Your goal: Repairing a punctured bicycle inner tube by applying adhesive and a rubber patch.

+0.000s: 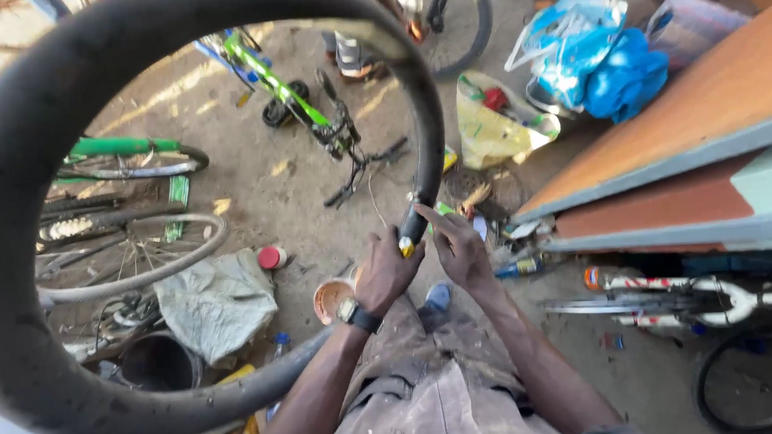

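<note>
A big black bicycle inner tube (20,172) loops up close to the camera and fills the left half of the head view. My left hand (387,273), with a wristwatch on the wrist, grips the tube's lower right part by a small yellow piece (406,246). Beside it, my right hand (459,247) pinches the same stretch of tube with thumb and fingers. Both hands sit above my knees and grey trousers.
On the dirt ground lie a green bicycle frame (290,95), wheels and rims (136,254), a grey cloth (218,302), a small tub (330,297) and a red-capped can (271,258). Plastic bags (587,61) lie at top right; a wooden bench (703,116) and another bicycle (685,304) stand right.
</note>
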